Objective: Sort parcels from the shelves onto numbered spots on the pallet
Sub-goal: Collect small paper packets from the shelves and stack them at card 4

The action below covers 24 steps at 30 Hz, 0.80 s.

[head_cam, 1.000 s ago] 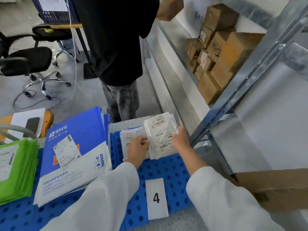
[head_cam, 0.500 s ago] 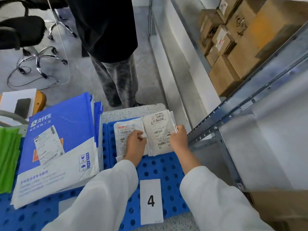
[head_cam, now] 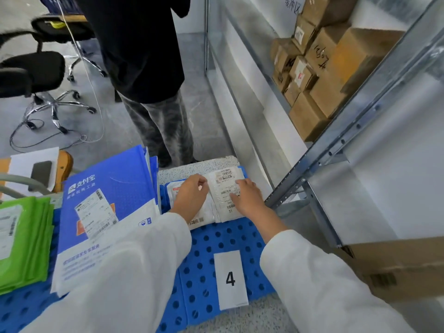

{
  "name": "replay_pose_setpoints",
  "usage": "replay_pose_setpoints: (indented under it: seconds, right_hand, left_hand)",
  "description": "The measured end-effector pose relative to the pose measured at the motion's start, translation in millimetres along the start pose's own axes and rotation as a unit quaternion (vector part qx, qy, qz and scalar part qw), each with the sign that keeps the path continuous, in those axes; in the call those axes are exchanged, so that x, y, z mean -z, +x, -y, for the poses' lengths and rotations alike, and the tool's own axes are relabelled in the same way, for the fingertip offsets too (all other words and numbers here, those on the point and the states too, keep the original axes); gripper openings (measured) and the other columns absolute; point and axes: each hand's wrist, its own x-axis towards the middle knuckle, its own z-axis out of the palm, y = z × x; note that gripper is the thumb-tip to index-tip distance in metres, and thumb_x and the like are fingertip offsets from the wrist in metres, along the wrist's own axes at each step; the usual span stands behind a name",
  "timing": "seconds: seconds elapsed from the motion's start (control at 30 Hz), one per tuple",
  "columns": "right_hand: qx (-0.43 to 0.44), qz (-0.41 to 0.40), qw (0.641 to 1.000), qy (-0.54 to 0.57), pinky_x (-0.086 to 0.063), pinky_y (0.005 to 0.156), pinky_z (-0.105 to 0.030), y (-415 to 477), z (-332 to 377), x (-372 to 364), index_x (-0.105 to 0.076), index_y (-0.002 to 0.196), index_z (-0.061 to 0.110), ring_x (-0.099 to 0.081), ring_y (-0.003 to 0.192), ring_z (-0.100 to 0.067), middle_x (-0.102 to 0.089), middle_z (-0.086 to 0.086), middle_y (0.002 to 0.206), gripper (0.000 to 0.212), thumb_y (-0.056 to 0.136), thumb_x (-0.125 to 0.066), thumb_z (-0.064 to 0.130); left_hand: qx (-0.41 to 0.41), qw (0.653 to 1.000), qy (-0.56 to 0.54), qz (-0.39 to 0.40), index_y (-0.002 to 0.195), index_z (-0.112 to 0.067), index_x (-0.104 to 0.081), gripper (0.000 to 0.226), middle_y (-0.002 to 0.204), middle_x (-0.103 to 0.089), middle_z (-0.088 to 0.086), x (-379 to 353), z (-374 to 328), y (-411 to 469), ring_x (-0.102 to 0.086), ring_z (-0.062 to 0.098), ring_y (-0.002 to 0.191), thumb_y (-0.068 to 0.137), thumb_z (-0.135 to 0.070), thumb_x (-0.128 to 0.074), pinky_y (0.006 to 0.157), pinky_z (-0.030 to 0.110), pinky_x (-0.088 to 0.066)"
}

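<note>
A black "4" is being shown on the white card on the blue pallet. "0501C" is being displayed on the label topping the parcel. "支付宝" is being carried in white on the blue mailer. Finer print is being lost to blur.

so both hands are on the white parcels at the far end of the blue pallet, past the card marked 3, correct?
No: the card reads 4, not 3, as the head view shows. The rest holds: the left hand and right hand are on the white parcels at the far end of the blue pallet, past that card.
</note>
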Motion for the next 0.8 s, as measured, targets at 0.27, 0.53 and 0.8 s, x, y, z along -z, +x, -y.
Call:
replay_pose_setpoints:
  seconds: [0.27, 0.53, 0.8]
  right_hand:
    - [0.062, -0.106, 0.992, -0.012, -0.037, 0.105, -0.036, -75, 44, 51, -0.037, 0.142, 0.013, -0.043, 0.127, -0.025, -0.038, -0.002, 0.144, 0.063, 0.09, -0.059, 0.041]
    - [-0.017, -0.191, 0.981, -0.012, -0.041, 0.101, -0.038, -185, 43, 64, -0.037, 0.14, 0.011, -0.043, 0.127, -0.025, -0.041, -0.005, 0.142, 0.066, 0.089, -0.059, 0.046]
    - [-0.059, -0.255, 0.964, -0.044, -0.037, 0.107, -0.039, -290, 51, 116, -0.036, 0.141, 0.011, -0.04, 0.13, -0.027, -0.04, -0.007, 0.143, 0.067, 0.089, -0.057, 0.047]
  left_hand:
    - [-0.252, 0.945, 0.204, 0.03, 0.137, -0.012, -0.046, 0.046, 0.139, -0.049, 0.003, 48, -34, -36, -0.043, 0.022, 0.129, 0.095, -0.028, -0.053, 0.109, 0.032, -0.032]
    - [-0.398, 0.878, 0.263, 0.044, 0.142, -0.009, -0.039, 0.057, 0.145, -0.042, 0.006, 71, -61, -92, -0.038, 0.022, 0.134, 0.093, -0.033, -0.054, 0.116, 0.032, -0.024]
    - [-0.492, 0.833, 0.252, 0.029, 0.146, -0.011, -0.035, 0.061, 0.151, -0.037, 0.007, 96, -121, -173, -0.032, 0.023, 0.14, 0.093, -0.033, -0.056, 0.118, 0.038, -0.023]
